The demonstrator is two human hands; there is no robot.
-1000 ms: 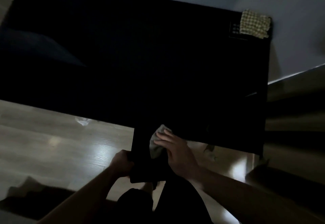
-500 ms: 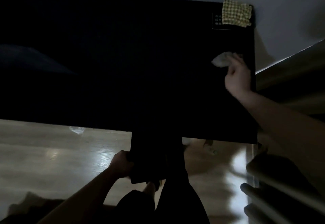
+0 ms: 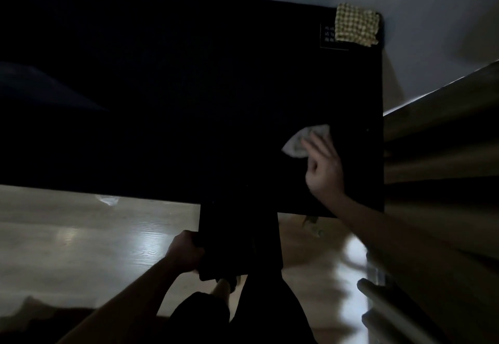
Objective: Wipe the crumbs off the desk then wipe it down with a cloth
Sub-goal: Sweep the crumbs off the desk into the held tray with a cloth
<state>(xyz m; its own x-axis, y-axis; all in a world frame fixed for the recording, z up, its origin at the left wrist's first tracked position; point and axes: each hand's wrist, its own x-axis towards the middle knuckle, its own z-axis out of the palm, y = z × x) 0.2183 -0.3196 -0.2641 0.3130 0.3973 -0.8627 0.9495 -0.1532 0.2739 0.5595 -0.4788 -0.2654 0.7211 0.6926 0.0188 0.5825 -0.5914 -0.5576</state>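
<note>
— Right hand?
— On the black desk, near its right edge, about midway between far and near edges. Fingers extended and pressing a pale crumpled cloth flat against the top; thumb tucked in toward the palm. No clamped grip visible, just a press from above.
— And the left hand?
— Below the desk's near edge, curled round the left side of a flat dark panel jutting out from under that edge. Too dim to say what the panel is.
— Anything else on the desk?
— A checkered yellow cloth at the far right corner, overlapping a faint printed square. Well apart from the pale cloth.
— Crumbs?
— Cannot tell; surface too dark.
— Beyond the desk?
— Glossy wooden floor under the near edge, with a small pale scrap lying just beside it.
</note>
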